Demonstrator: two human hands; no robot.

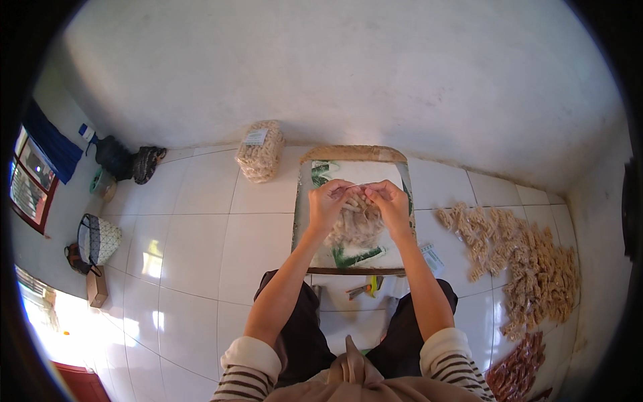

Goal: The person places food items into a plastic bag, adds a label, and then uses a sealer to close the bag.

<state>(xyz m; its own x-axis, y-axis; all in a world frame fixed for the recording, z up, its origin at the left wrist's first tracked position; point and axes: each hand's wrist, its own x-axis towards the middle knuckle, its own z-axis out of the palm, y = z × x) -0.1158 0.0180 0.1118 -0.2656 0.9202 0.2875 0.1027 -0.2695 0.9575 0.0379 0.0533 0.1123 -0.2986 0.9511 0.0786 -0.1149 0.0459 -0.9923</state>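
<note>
My left hand (329, 199) and my right hand (387, 199) are raised close together over a low table (319, 256), their fingers closed on the top of a clear plastic bag (351, 226) of pale stick-shaped pieces. A thin pale edge of the bag stretches between my fingertips. The bag's lower part hangs over the white tabletop with green patches, which looks dusty. Under the table's near edge, small items (365, 288), one of them yellow, lie on the tiles. A pale printed card or packet (431, 258) is beside the table's right side.
A large bagged bundle (261, 157) stands behind left. Many small snack packets (529, 275) lie at right, with reddish packets (519, 365) nearer. At left are a water jug (114, 159), a dark bundle (146, 165), a bucket (102, 184), a patterned bag (99, 238) and a cardboard box (97, 289).
</note>
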